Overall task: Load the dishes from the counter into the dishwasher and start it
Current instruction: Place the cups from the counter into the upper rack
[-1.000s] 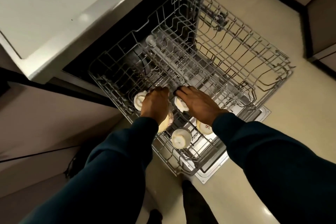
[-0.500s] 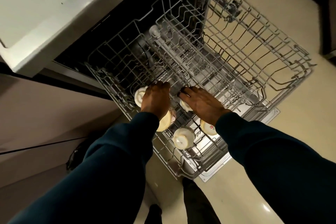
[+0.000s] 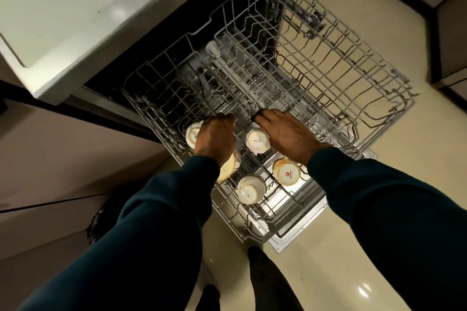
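Both hands reached into the pulled-out upper rack (image 3: pixel 341 88): my left hand (image 3: pixel 214 137) curled over a cup (image 3: pixel 228 166) beneath it, though I couldn't tell how firmly; my right hand (image 3: pixel 288 131) lay flat and relaxed beside an upturned cup (image 3: pixel 257 141). Cups sat mouth-down, probably so water drains off.

A glossy cream tiled floor (image 3: pixel 328 272) fills the lower right and right of the frame, with a bright glare spot near the bottom. Flat beige cabinet fronts (image 3: pixel 63 159) with a dark seam occupy the left side. At the upper right corner stands another brown cabinet (image 3: pixel 452 20) above a dark base strip, possibly a plinth.
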